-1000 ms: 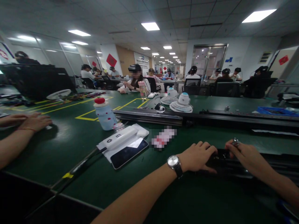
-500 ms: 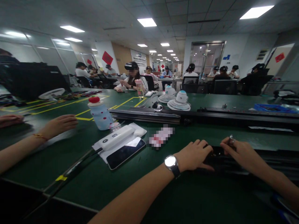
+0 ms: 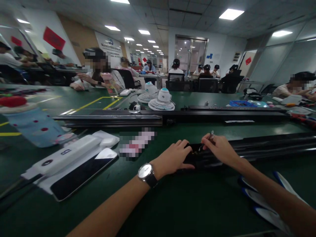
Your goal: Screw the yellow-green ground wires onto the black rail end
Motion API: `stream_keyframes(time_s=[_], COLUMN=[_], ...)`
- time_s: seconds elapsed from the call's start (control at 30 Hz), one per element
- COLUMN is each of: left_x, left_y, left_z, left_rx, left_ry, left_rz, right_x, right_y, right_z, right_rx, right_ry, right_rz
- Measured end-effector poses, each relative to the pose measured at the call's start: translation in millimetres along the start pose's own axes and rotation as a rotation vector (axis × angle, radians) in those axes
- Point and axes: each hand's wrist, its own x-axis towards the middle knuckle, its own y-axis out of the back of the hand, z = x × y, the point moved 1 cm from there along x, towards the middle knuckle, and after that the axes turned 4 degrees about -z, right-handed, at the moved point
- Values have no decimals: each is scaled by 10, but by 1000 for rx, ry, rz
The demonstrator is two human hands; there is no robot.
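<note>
Green desk [image 3: 158,204], lit office [image 3: 222,42]. Toward four o'clock I see a long, glossy black bar [image 3: 274,144]; my left hand [image 3: 174,158] spans its end, grip unclear; my right hand [image 3: 219,146] pinches a small tool [image 3: 212,133].

The view has swung right, losing a co-worker's 2 hands and revealing 1 person [image 3: 283,91] at right.

A watch [image 3: 146,171] — silver case, pale dial, dark strap [image 3: 152,180] — circles the left wrist [image 3: 157,169].
</note>
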Motion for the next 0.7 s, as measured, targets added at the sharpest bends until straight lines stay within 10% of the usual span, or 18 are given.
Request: stream_keyframes(time_s=[0.7], left_x=[-20], left_y=[0], left_z=[-1], left_rx=[-53], left_ry=[5], left_rz=[-23], right_x=[-28], right_y=[-45], right_z=[-14], right_rx=[-102], right_ry=[42], right_rz=[-62])
